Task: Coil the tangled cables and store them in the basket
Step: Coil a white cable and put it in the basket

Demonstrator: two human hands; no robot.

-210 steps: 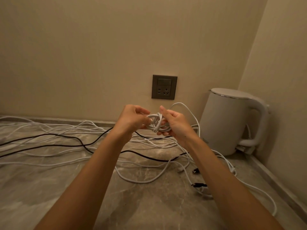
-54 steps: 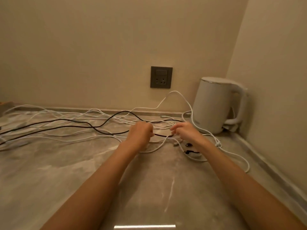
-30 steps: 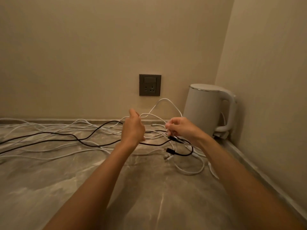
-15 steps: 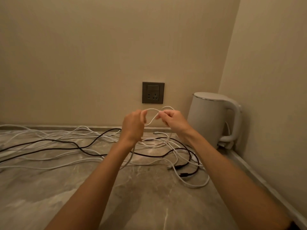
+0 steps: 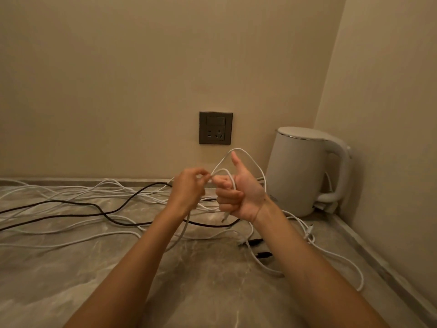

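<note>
Inspector: Status of the hands?

Technician: Both hands are raised above the surface [image 5: 71, 280], directly below the wall socket [image 5: 215, 128]. They are close together but not touching. The left hand [image 5: 189, 189] pinches a white cable [image 5: 250, 158] between thumb and fingertips. The right hand [image 5: 238, 196] is closed in a fist round the same white cable, with the thumb pointing up.

Inspector: Routing of that cable?

Technician: One large loop arcs over the raised thumb, just under the wall socket. A smaller loop runs from the left fingertips into the fist. A short end with its connector [image 5: 224, 217] hangs out of the bottom of the fist. One strand drops from the left hand to the surface.

Inspector: Location of the other cables?

Technician: The white cables [image 5: 71, 192] lie tangled and uncoiled on the surface, spread from below the wall socket far out to its left. One black cable [image 5: 94, 209] winds through them from the far left to a point below the wall socket, passing beneath both hands. Two black connectors [image 5: 254, 242] lie on the surface below and slightly right of the wall socket. More white cable trails along the surface farther to the right.

Inspector: Adjacent equipment?

Technician: A white kettle [image 5: 305, 171] stands upright in the corner to the right of the wall socket, apart from the hands.
</note>
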